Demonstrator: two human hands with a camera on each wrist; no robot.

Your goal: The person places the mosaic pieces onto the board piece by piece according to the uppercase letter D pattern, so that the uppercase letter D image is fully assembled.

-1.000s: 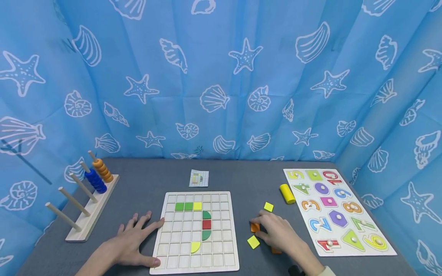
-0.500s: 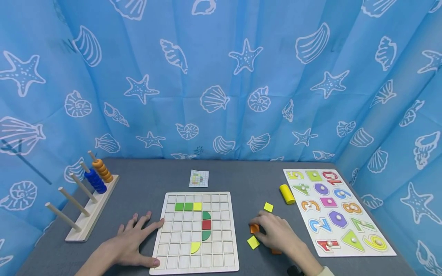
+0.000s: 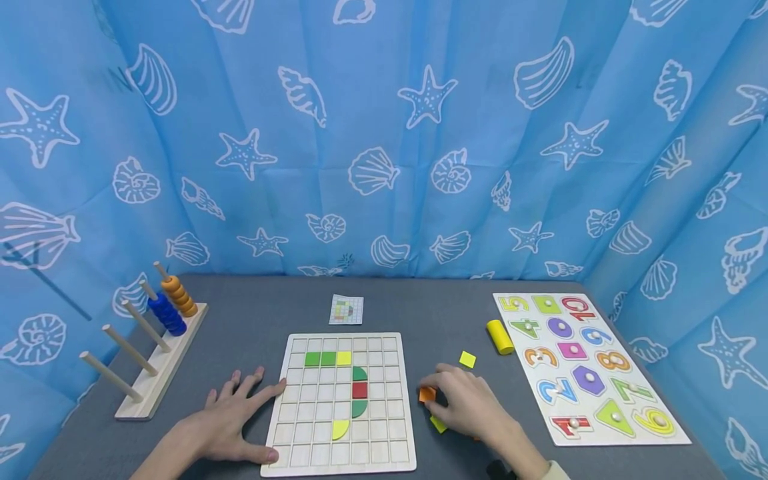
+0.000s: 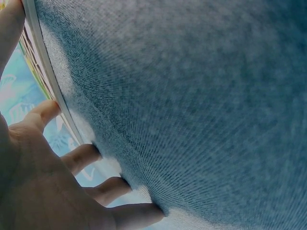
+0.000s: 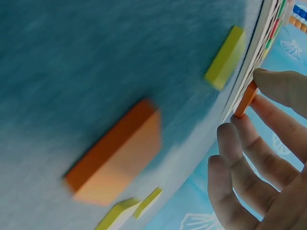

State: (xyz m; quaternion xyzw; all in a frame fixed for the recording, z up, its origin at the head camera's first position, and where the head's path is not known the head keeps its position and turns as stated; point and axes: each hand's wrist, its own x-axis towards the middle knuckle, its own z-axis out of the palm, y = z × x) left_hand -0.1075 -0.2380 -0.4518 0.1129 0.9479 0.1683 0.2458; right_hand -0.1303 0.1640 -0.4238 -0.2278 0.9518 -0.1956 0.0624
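Observation:
My right hand [image 3: 465, 403] pinches an orange tile [image 3: 427, 394] between thumb and fingertips, just right of the wooden grid board [image 3: 384, 460]. In the right wrist view the orange tile [image 5: 246, 99] is held on edge, raised off the cloth. A yellow tile [image 3: 439, 424] lies partly under that hand. My left hand [image 3: 225, 423] is spread flat, its thumb and index fingertips at the board's left edge. On the board sit two green squares [image 3: 321, 359], a yellow square [image 3: 344, 358], a red square [image 3: 359, 390] between green quarter-rounds [image 3: 359, 408], and a yellow quarter-round [image 3: 340, 430].
Beyond the right hand are a yellow tile [image 3: 467, 359] and a yellow cylinder [image 3: 500, 337]. Another orange piece [image 5: 117, 155] lies below that hand. A number puzzle [image 3: 591, 373] stands right, a peg stacker [image 3: 162, 373] left, and a small pattern card [image 3: 346, 310] behind the board.
My right hand has moved left toward the board with the orange tile lifted in its fingers, passing over the nearer yellow tile. The left hand and board have stayed put.

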